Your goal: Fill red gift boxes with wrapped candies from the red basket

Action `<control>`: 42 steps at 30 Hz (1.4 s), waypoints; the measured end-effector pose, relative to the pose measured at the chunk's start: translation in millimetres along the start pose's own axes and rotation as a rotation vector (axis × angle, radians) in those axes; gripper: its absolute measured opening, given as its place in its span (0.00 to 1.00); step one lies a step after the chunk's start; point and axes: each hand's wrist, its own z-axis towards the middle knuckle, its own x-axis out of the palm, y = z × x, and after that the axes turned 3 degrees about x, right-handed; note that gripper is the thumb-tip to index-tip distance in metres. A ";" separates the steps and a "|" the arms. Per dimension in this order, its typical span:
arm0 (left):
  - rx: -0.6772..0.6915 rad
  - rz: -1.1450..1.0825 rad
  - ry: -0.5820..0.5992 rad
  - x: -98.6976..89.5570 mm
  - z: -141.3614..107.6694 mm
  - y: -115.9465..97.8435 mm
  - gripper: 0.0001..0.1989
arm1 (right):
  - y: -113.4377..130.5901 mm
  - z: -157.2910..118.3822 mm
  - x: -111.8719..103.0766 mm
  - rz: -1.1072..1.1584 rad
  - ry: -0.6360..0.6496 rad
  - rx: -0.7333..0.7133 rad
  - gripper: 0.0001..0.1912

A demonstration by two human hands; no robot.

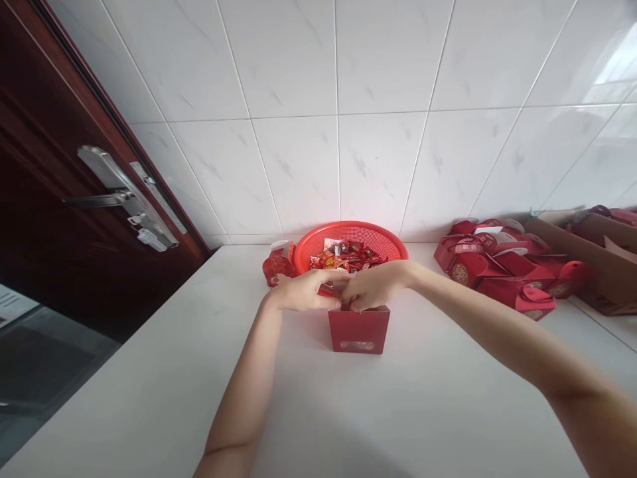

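Observation:
A red cardboard candy box stands upright on the white table, its top open and a small window low on its front. My left hand is curled at the box's upper left edge, with thumb and fingers around a red part that looks like its flap. From the right, my right hand reaches down into the opening with bent fingers. Its fingertips are hidden, so anything they hold cannot be seen. Right behind the hands is a red plastic basket with many small wrapped candies.
Left of the basket is another red box. Several red boxes with looped tops are piled on the right, beside a brown carton. A tiled wall closes off the back. A dark door is at left.

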 end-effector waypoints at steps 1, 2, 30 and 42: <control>-0.012 -0.008 -0.001 0.2 -0.2 0.4 0.27 | 4.6 -13.8 -10.9 0.005 0.137 -0.043 0.07; -0.029 -0.009 -0.004 0.4 -0.4 0.9 0.27 | 8.2 -29.2 -19.8 0.057 0.139 -0.090 0.06; -0.130 0.255 -0.109 6.8 8.0 2.0 0.20 | -53.0 -63.1 97.0 0.526 -0.954 0.090 0.22; 0.045 -0.028 -0.306 18.4 18.9 6.5 0.23 | -53.0 -72.0 98.5 0.572 -1.120 -0.023 0.15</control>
